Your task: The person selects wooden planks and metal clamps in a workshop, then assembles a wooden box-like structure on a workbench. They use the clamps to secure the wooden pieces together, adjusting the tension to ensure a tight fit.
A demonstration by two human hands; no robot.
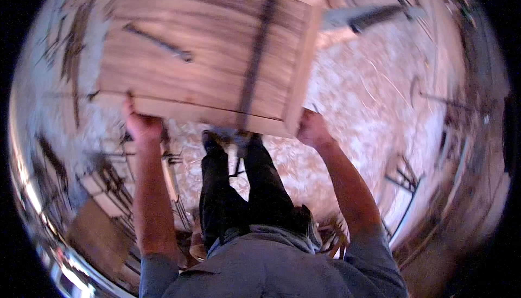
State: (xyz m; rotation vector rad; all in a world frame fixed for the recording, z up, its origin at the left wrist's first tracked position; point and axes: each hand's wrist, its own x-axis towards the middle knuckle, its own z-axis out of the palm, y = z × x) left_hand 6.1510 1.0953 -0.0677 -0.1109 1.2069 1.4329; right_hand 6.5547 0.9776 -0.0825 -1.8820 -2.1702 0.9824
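A framed wooden panel [206, 54] is held up in front of me, slightly tilted. A long dark bar clamp [256, 64] runs across it from the far edge to the near one, its end jutting past the near rail. On the boards lies a slim dark hand tool [160, 43], too blurred to name. My left hand [144, 124] grips the near edge at the left, thumb on top. My right hand [313, 128] is closed round the near right corner, its fingers partly hidden under the panel.
Pale shavings cover the floor [358, 102]. Beyond the panel's right side lies a dark-handled object [377, 18] with a pale flat part. Racked bars or clamps [111, 184] stand at the left. A dark metal stand [404, 181] is at the right.
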